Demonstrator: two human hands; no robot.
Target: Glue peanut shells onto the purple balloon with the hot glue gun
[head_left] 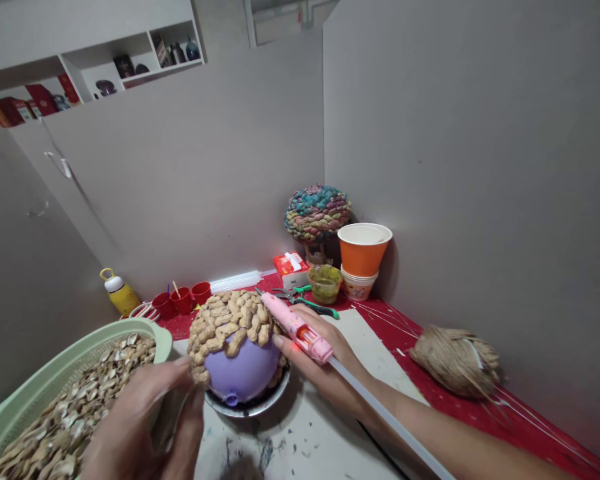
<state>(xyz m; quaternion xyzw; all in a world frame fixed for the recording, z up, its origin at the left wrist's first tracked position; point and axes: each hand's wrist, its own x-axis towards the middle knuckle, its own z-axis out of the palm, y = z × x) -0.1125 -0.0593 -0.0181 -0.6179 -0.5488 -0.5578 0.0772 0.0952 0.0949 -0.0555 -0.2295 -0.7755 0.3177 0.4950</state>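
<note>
A purple balloon point(243, 367), its upper part covered with peanut shells point(230, 320), rests in a round metal bowl point(253, 411) with its knot facing me. My right hand point(320, 353) is wrapped around a pink hot glue gun point(295, 325), whose nozzle points at the shells on top; a long clear glue stick point(390, 420) runs out of its back. At the balloon's lower left edge, my left hand point(145, 420) is curled and somewhat blurred, thumb and finger pinched at a peanut shell point(200, 375).
A green basket point(153, 328) of peanut shells stands at left. Behind are red cups point(182, 301), a yellow bottle point(123, 297), green-handled pliers point(325, 311), a plastic tub point(325, 285), paper buckets point(364, 257) and a colourful tree model point(317, 213). Twine point(455, 360) lies right.
</note>
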